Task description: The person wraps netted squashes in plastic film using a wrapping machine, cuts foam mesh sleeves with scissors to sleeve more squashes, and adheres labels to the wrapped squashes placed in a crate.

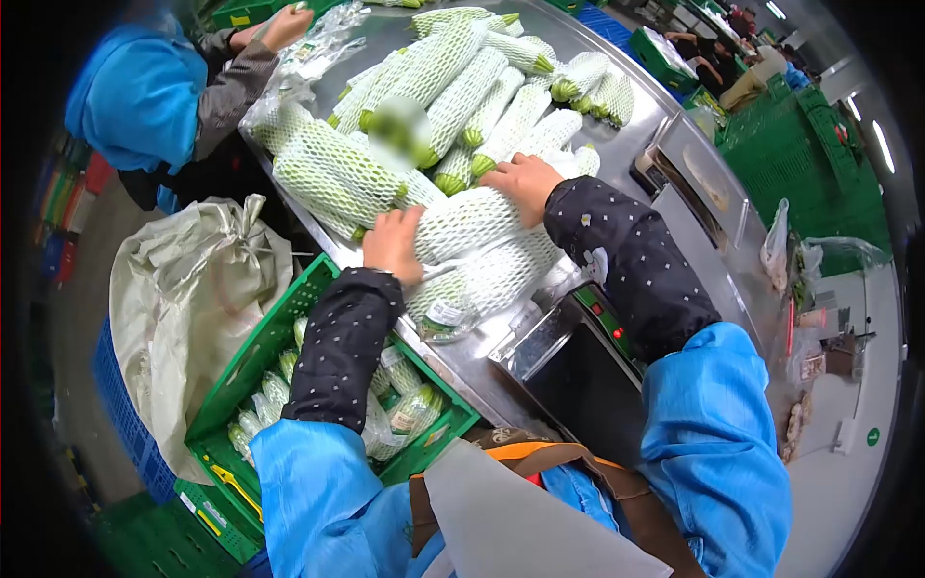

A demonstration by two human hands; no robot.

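A zucchini in a white foam net sleeve lies crosswise at the near edge of a pile. My left hand is closed round its left end. Over its right end my right hand is curled, with its fingertips close to the tips of other netted zucchini. Just below is another netted zucchini, partly in clear plastic with a label. The undersides of both hands are hidden.
A steel table carries the pile. A scale stands close to my right forearm. At lower left a green crate holds bagged zucchini, beside a pale sack. A co-worker in a blue hood works at upper left near plastic bags.
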